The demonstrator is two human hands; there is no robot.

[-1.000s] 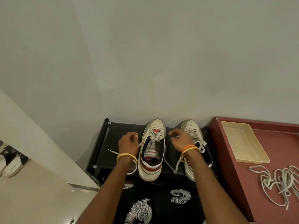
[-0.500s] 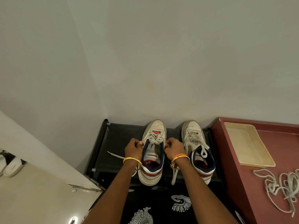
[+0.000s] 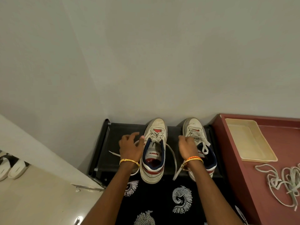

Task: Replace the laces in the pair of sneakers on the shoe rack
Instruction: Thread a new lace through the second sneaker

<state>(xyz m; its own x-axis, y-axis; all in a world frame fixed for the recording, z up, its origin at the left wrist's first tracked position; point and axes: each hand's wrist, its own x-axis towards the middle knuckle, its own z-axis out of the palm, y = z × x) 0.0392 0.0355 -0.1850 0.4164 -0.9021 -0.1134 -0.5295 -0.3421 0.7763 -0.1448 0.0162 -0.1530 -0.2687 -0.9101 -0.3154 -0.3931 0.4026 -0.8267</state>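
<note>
Two white sneakers with navy collars and red trim stand side by side on a black shoe rack (image 3: pixel 123 130). On the left sneaker (image 3: pixel 154 127) the lace (image 3: pixel 172 154) is untied, and its ends trail off both sides. My left hand (image 3: pixel 129 147) hovers just left of that shoe with fingers spread, and a loop of lace shows by the thumb. My right hand (image 3: pixel 186 144) sits between the shoes with fingers curled. Its fingertips are at the laces of the right sneaker (image 3: pixel 193 125), and whether it pinches one is hidden. A heap of loose white laces (image 3: pixel 284 181) lies far right.
A dark red table (image 3: pixel 259 184) adjoins the rack on the right and carries a cream tray (image 3: pixel 248 140). The wall stands right behind the shoes. White sandals (image 3: pixel 14 169) lie on the floor at far left. Black cloth with white prints (image 3: pixel 162 202) hangs below the rack's front.
My hands came together at the left sneaker's collar, then moved apart again. The left hand's fingers have spread open. The right hand has shifted over to the right sneaker's laces.
</note>
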